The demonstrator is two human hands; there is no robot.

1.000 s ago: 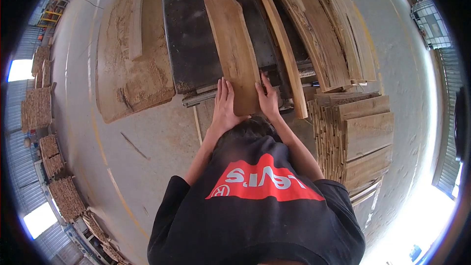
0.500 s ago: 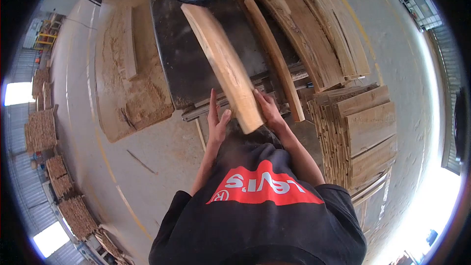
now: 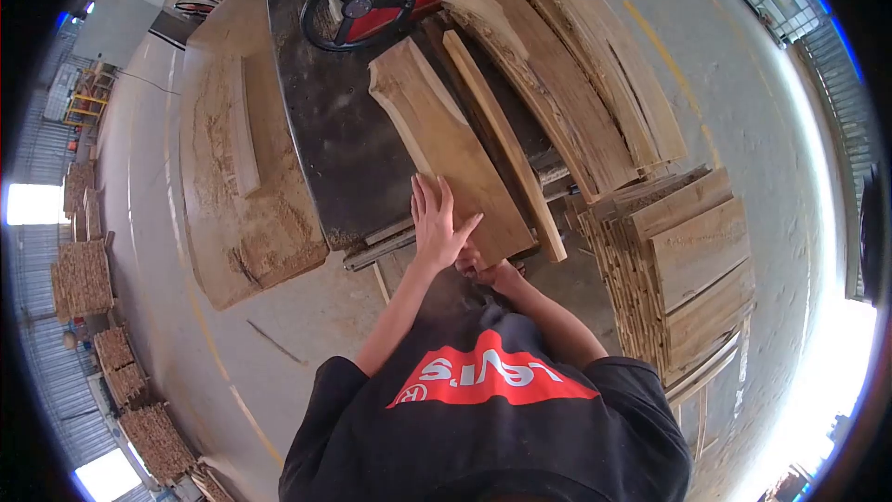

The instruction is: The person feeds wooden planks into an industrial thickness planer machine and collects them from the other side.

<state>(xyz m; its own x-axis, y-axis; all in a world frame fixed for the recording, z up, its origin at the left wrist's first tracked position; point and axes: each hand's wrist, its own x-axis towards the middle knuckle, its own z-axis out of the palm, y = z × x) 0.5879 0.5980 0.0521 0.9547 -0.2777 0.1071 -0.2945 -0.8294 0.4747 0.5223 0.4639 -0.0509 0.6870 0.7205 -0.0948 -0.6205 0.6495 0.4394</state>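
Observation:
A wooden board (image 3: 455, 167) with a wavy pale edge lies flat on the dark machine table (image 3: 348, 149), its near end toward my body. My left hand (image 3: 439, 228) rests on the board's left side near that end, fingers stretched out and thumb apart. At the near end, my right hand (image 3: 488, 270) is closed against the board, with curled fingers partly hidden. A narrow wooden strip (image 3: 506, 139) runs along the right of the board, and its near end juts past the table edge.
A black handwheel (image 3: 358, 6) stands at the table's far side. Wide rough planks (image 3: 567, 84) lie to the right, above a stack of boards (image 3: 697, 260). On the left is a sawdust-covered sheet (image 3: 251, 177) bearing a thin strip.
The board has gone from raised and tilted to flat on the table. My left hand has moved onto its top, and my right hand from its right edge to its near end.

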